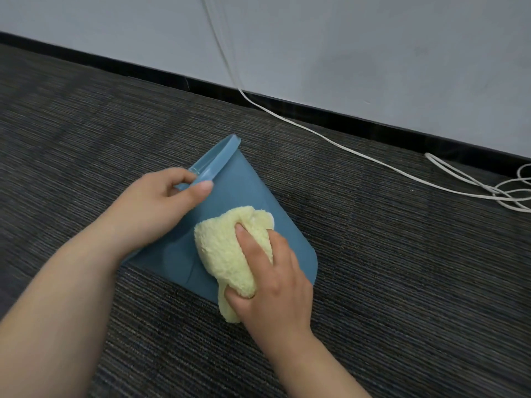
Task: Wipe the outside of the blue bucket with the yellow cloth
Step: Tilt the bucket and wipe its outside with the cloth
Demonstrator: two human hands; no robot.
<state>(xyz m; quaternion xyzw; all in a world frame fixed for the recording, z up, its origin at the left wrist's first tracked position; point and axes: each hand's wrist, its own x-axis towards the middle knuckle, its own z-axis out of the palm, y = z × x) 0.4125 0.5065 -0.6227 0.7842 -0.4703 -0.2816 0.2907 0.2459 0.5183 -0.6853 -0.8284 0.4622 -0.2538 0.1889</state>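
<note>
The blue bucket (244,191) lies tipped on its side on the dark carpet, rim toward the upper left and base toward the lower right. My left hand (161,205) grips the rim, thumb on the outer wall and fingers curled over the edge. My right hand (270,280) holds the bunched yellow cloth (227,254) and presses it against the bucket's outer wall near the base. The bucket's inside is hidden.
Striped dark carpet (402,282) covers the floor. A grey wall (344,38) with a black skirting board (316,107) runs behind. A white cable (344,147) trails down the wall and coils at the right edge.
</note>
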